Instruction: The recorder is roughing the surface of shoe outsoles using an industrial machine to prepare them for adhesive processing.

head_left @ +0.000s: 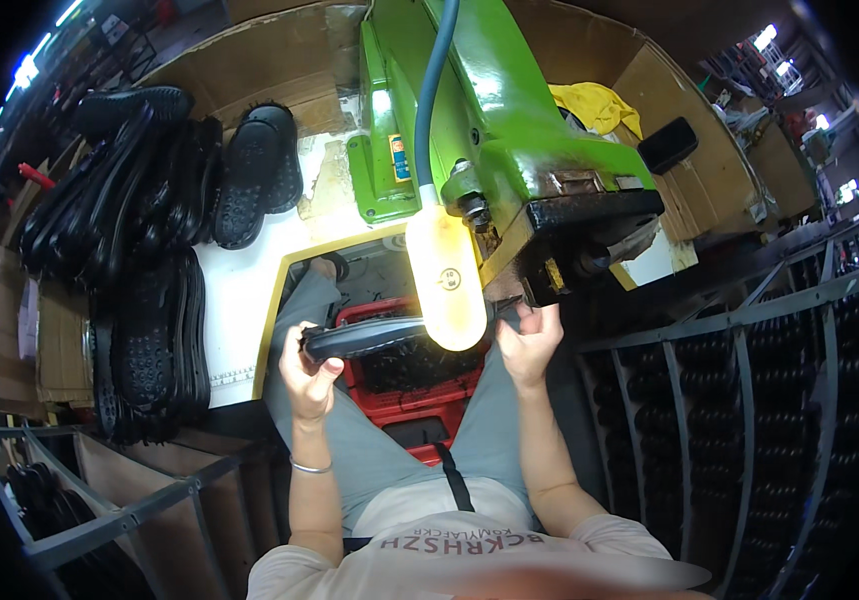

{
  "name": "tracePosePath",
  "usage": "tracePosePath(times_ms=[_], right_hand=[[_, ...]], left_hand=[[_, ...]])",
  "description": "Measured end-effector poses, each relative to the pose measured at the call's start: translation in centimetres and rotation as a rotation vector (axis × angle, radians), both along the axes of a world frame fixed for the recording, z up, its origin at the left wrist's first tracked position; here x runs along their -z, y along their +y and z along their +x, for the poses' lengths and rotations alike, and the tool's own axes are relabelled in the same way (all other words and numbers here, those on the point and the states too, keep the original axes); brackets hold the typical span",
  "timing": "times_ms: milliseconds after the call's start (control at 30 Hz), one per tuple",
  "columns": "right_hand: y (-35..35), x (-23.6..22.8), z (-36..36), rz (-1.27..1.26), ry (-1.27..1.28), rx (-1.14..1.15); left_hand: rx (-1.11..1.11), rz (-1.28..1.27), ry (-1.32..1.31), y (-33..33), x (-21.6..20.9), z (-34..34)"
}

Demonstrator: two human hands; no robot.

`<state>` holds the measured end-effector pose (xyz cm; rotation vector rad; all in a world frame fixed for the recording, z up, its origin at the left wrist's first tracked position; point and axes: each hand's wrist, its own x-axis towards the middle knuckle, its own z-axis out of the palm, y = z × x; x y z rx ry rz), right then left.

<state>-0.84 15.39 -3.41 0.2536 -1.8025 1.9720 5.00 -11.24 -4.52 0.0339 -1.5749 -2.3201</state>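
Shoe sole (374, 338), black and elongated, lies edge-on between the two hands, above the lap and just in front of the green machine (519, 120). A rounded, thick end shows at its left, with a dark rim below and a smoother, greyish band catching light along the upper side; toward its right it looks thinner, ending in a dark tip near the machine's black head. Its middle is hidden by the glowing lamp (446, 285), so its full outline cannot be told. The left hand (307, 378) has its grip closed around the rounded end, thumb toward the body, fingers beyond. The right hand (531, 345) has a narrow grip, thumb and fingers pinching the dark tip. Below is a red crate (379, 415) containing dark pieces. Black soles (139, 190), some with studded faces, are heaped on the white table (234, 290) at left.
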Motion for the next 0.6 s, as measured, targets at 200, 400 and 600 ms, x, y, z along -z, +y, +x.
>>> tracePosePath(times_ms=[200,400,600], right_hand=[[-2.9,-1.9,0.7,0.410,0.202,0.237],[-3.2,-2.1,1.0,0.628,0.408,0.278],[-1.8,0.3,1.3,0.485,0.218,0.197]], left_hand=[[0.238,-0.188,-0.072,-4.0,5.3,0.3],[0.085,-0.979,0.009,4.9,-0.8,-2.4],[0.022,-0.591,0.084,9.9,1.8,-3.9]])
